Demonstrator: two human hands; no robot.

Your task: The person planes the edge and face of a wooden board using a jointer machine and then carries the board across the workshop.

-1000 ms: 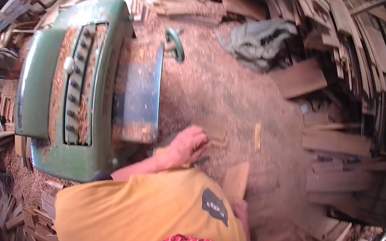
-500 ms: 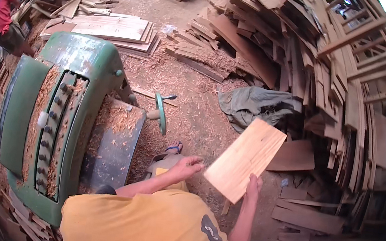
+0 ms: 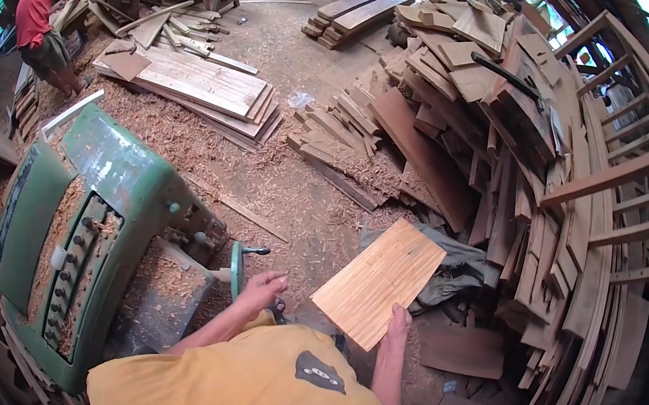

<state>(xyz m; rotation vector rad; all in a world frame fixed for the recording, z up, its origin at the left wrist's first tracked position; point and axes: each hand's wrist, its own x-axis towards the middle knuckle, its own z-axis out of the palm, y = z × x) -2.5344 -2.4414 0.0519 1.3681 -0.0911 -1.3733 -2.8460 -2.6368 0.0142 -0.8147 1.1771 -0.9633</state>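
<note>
My right hand (image 3: 397, 327) grips a rectangular wooden board (image 3: 380, 279) by its near right edge, with the pale, grained face tilted up. In front of my body, my left hand (image 3: 264, 288) is apart from the board, its fingers loosely curled and nothing visible in them. It hovers just right of a green handwheel (image 3: 237, 270) on a large green woodworking machine (image 3: 126, 164). Wood shavings lie along the machine's slot of dark knobs and on its metal bed (image 3: 164, 296).
A tall stack of planks (image 3: 443, 144) and a wooden frame (image 3: 632, 173) line the right side. Wide boards (image 3: 193, 79) lie beyond the machine. Shavings cover the floor (image 3: 287, 234). A grey cloth (image 3: 459, 269) sits behind the board. Another person (image 3: 40, 13) in red stands far left.
The view has tilted up and shifted, showing more of the far workshop. The board, still in my right hand, is lower and left in the picture. My left hand has drawn back from it.
</note>
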